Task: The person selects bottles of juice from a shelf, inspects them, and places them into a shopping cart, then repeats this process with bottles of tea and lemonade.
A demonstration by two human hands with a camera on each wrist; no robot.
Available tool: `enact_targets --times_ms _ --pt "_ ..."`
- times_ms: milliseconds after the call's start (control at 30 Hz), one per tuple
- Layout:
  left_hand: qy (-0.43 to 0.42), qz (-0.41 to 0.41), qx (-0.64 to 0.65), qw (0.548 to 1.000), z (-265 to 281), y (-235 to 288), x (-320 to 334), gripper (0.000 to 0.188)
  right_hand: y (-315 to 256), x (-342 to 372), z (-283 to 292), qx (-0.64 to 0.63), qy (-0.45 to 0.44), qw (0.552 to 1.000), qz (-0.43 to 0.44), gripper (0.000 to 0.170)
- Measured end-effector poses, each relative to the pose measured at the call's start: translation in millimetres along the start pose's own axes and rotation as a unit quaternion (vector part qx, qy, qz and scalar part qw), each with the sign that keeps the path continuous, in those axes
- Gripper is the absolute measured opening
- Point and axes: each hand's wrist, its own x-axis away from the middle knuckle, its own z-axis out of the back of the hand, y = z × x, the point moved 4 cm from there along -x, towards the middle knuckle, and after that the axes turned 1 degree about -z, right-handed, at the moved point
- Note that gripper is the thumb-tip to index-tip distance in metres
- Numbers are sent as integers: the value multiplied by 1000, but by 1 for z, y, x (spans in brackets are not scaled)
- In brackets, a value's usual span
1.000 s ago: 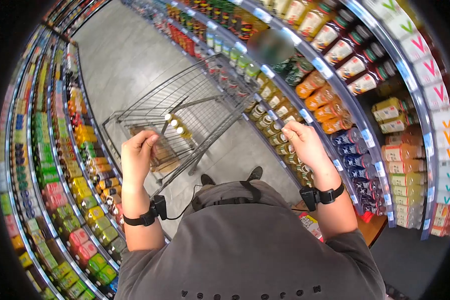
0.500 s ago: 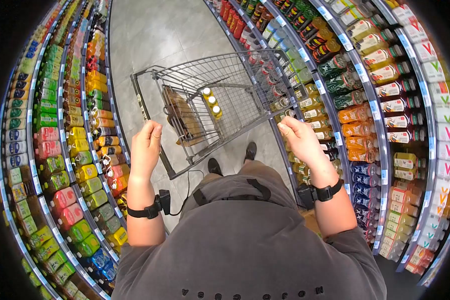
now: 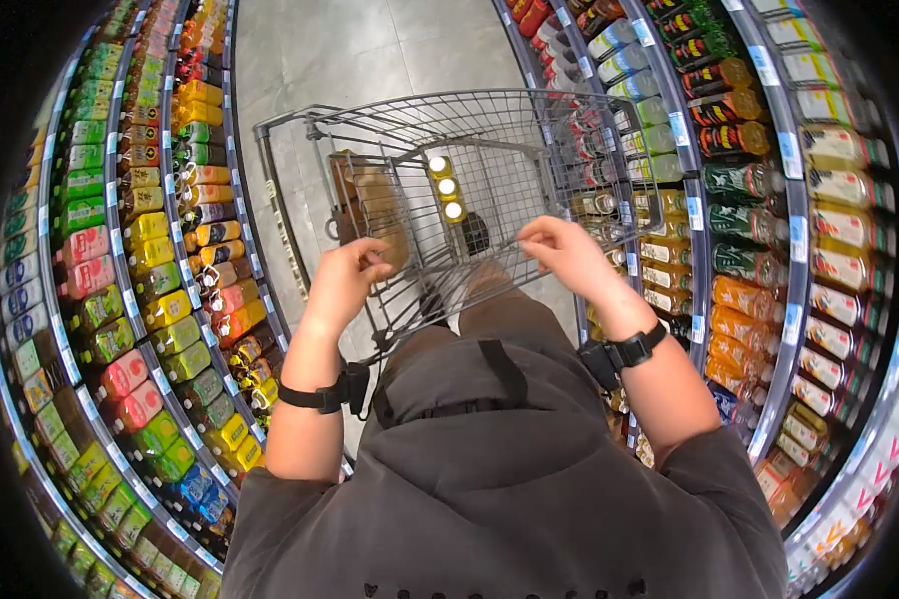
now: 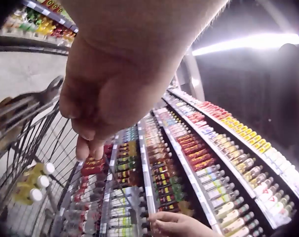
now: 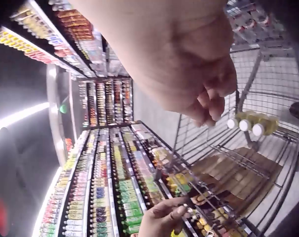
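A wire shopping cart [image 3: 657, 208] stands sideways in front of my body, its handle bar [image 3: 288, 238] to the left. Inside, three yellow bottles [image 3: 451, 200] with white caps stand in a row, also visible in the right wrist view as bottles [image 5: 268, 124]. Over the cart's near side, toward the handle end, my left hand [image 3: 348, 285] hovers with fingers loosely curled and nothing in them. My right hand [image 3: 574, 262] hangs over the same side farther right, also bare, its fingers bent loosely downward.
Brown cardboard [image 3: 378, 215] shows at the cart's handle end. Shelves of drink bottles line the aisle on both sides, with orange bottles [image 3: 744, 324] on the right and yellow packs [image 3: 152, 255] on the left. Grey floor [image 3: 370, 50] runs ahead beyond the cart.
The cart now appears closer and more squarely in front of the body as the view has turned right. Both hands have moved inward, over the cart's near side, and their fingers have loosened.
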Motion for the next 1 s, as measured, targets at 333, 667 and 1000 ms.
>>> enact_targets --times_ms 333,667,1000 --pt "5 170 -39 985 -162 -115 -138 35 159 -172 -57 153 -161 962 -161 42" --pt "7 309 64 949 -246 -177 -209 96 265 -244 -114 192 -145 967 -85 60" --pt "-29 273 -5 961 -251 -171 -207 59 271 -243 -124 122 -265 949 -122 95"
